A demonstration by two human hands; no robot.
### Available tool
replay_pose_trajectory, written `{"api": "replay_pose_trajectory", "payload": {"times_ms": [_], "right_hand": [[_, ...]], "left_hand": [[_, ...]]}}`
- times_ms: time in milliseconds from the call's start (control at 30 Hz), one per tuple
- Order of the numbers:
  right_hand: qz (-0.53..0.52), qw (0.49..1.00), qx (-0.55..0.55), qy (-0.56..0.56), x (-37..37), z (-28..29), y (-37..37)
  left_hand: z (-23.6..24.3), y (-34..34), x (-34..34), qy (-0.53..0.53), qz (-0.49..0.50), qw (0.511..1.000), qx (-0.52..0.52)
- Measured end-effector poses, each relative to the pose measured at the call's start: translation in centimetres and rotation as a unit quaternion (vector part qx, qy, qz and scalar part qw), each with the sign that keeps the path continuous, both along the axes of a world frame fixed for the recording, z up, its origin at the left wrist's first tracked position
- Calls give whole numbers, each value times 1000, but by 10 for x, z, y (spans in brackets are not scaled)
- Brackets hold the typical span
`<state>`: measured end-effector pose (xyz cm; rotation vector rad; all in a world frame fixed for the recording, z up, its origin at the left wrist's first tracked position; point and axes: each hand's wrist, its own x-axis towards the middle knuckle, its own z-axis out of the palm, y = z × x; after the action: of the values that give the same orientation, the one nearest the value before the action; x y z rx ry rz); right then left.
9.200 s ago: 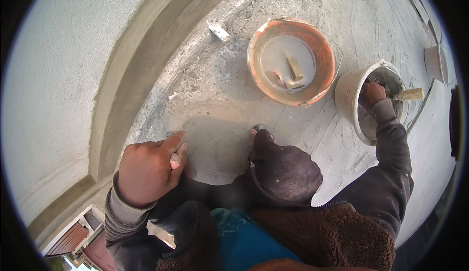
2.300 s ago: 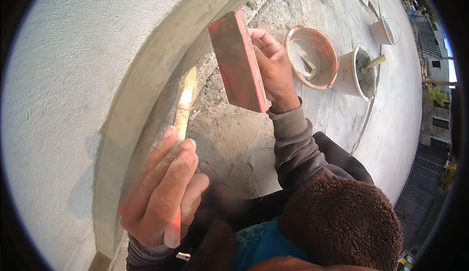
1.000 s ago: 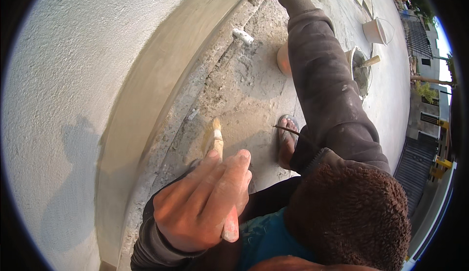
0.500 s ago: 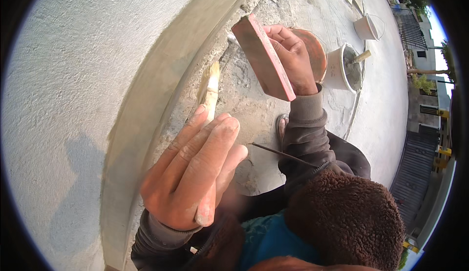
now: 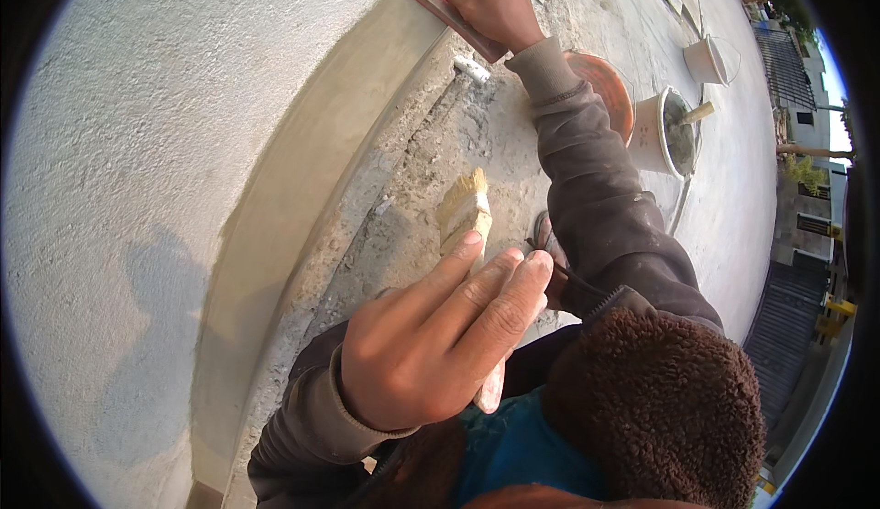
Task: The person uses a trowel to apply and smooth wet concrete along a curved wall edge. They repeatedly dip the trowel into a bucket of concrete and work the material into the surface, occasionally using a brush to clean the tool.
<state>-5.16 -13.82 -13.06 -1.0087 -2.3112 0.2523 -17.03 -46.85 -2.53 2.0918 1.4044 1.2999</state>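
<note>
My left hand [image 5: 440, 339] is closed around a flat paintbrush [image 5: 467, 208] with pale, worn bristles. The brush points up and away, held above the rough ground, and its handle end shows below my fingers. Farther off, my right hand [image 5: 495, 5] grips a reddish plastering float [image 5: 451, 16]. The float lies at the smooth plaster band [image 5: 307, 142] along the foot of the wall, its far end over the band; whether its whole face touches cannot be seen. A short white pipe stub [image 5: 472, 70] sticks out of the rubble near the float.
The rough white wall [image 5: 156, 124] rises on the left, with my shadow on it. To the right stand an orange round basin [image 5: 610, 96], partly behind my sleeve, a bucket of grey mortar [image 5: 653, 135] with a wooden handle in it, and another white bucket [image 5: 704, 60].
My right hand has carried the float up and left, from over the ground to the plaster band. My left hand with the paintbrush has shifted right, away from the wall.
</note>
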Motion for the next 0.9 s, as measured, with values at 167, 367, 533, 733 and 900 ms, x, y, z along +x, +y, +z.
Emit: {"api": "replay_pose_trajectory", "payload": {"times_ms": [167, 367, 533, 733, 900], "right_hand": [[226, 974, 17, -7, -63, -17, -186], [-67, 994, -37, -80, 4, -19, 61], [-31, 990, -139, -20, 24, -23, 127], [163, 984, 65, -39, -31, -17, -80], [0, 989, 149, -18, 21, -27, 145]], "left_hand": [[8, -7, 3, 29, 37, 998, -35], [4, -7, -2, 54, 95, 991, -80], [6, -2, -8, 49, 76, 987, -132], [3, 6, -3, 56, 55, 981, -177], [13, 2, 6, 68, 74, 977, -190]]}}
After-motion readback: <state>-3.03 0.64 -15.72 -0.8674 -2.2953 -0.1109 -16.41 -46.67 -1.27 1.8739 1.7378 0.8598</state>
